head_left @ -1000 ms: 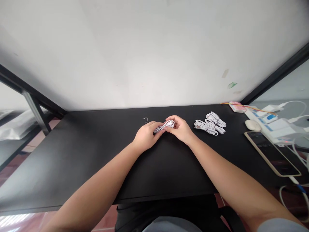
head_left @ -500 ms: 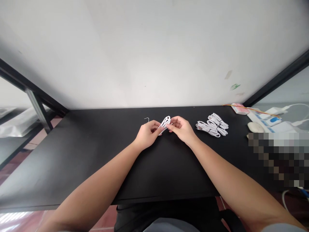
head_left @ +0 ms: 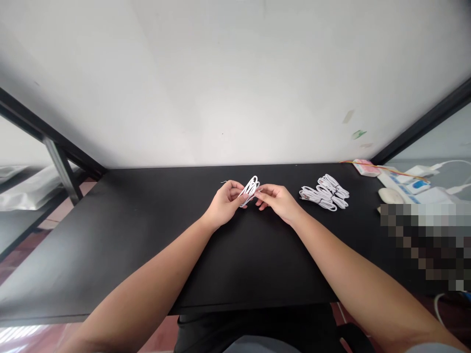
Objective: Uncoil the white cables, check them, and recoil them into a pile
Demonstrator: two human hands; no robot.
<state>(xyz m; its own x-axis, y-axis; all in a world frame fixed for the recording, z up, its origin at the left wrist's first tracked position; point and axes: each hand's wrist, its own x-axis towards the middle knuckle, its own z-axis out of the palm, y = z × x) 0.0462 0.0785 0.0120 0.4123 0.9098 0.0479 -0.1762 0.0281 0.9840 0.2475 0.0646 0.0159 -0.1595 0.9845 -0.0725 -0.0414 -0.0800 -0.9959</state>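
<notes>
A coiled white cable (head_left: 250,189) is pinched between the thumb and fingers of my left hand (head_left: 226,203), its loops standing up above the fingertips. My right hand (head_left: 275,200) meets the coil from the right, with thumb and index finger closed at its edge; the exact bit between those tips is hard to make out. Behind my left hand a thin white strand (head_left: 223,182) shows, mostly hidden. To the right of my right hand lie white cable bundles (head_left: 324,192) on the black table (head_left: 147,220), each cinched with a dark tie.
At the table's right end are a pink-and-white box (head_left: 366,167), a white computer mouse (head_left: 390,195) and a power strip (head_left: 399,181) with plugged-in white adapters. A red-yellow wire runs above them. A white wall (head_left: 221,88) rises behind the table; black posts flank it.
The fingers of my right hand have shifted slightly at the coil's edge, its lower fingers now further down. Less of the thin white strand shows behind my left hand.
</notes>
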